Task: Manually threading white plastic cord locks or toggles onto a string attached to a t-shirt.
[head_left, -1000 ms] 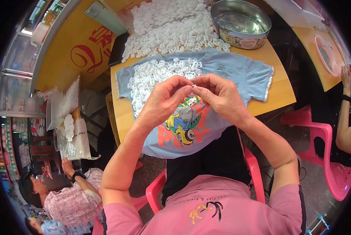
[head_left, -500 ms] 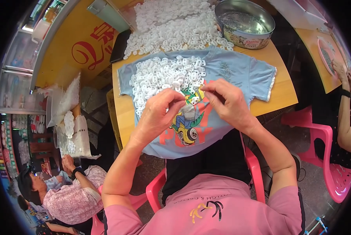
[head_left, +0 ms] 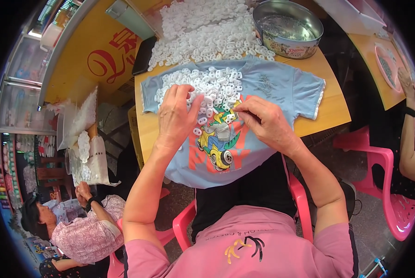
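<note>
A light-blue printed T-shirt [head_left: 281,95] lies spread on the wooden table, with a heap of small white plastic pieces with holes [head_left: 216,83] on its left half. At the near left side of that heap, my left hand [head_left: 175,116] reaches over the pieces, thumb apart from the fingers; its fingertips are partly lost among the white. My right hand [head_left: 267,123] is closed in a pinch over the shirt's print, just right of the heap's near end. What sits between those fingertips is too small to make out. Thin grey metal bits [head_left: 264,84] are scattered on the shirt's right side.
Many more white pieces [head_left: 207,34] cover the table's far part. A round metal tin [head_left: 288,28] stands at the far right, a dark phone-like slab [head_left: 144,54] at the far left. Co-workers sit at both sides; a pink chair [head_left: 372,157] is at right.
My left hand has left the spot near my right hand and moved left and away from me onto the heap, its fingers spreading. My right hand has shifted slightly nearer and left, still pinched.
</note>
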`<state>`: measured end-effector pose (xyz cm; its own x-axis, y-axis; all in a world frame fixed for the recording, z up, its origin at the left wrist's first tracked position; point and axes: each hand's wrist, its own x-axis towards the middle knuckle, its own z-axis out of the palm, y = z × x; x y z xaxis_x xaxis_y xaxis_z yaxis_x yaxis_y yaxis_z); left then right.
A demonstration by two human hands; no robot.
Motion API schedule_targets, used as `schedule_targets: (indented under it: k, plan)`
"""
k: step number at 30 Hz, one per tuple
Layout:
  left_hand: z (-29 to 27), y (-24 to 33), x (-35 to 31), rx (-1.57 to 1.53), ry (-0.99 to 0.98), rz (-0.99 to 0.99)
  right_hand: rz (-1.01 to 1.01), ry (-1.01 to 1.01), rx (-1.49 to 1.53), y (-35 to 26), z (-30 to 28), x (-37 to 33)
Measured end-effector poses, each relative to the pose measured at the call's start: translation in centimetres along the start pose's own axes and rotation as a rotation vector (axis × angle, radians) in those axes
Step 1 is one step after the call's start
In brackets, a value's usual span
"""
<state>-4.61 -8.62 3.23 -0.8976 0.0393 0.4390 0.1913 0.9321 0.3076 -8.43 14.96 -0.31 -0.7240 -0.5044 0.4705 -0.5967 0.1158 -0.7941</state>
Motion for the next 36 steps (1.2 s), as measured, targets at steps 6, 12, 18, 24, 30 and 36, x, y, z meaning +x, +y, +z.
schedule_targets:
  k: [6,12,18,24,30,36]
  plan:
    - [0.0,-0.4,-0.3,-0.019,-0.023,0.003,0.008,-0.016,-0.013,0.1,0.1,0.0]
    - [-0.9,-0.5,-0.9,-0.029,-0.032,0.060,0.014,-0.023,-0.001,-0.1,0.0,0.0]
    - [-0.6,0.6,-0.8,-0.102,0.029,0.112,0.014,0.001,0.015,-0.2,0.1,0.1]
    - [-0.2,0.9,-1.3,-0.071,-0.061,0.363,0.032,-0.014,-0.007,0.0,-0.1,-0.1]
    - [-1.3,-1.4,-2.6,-0.041,-0.037,0.305,0.032,-0.013,0.018,0.1,0.1,0.0]
    - [-1.7,-1.7,-3.1,-0.021,0.033,0.244,0.050,-0.022,0.018,0.0,0.2,0.1]
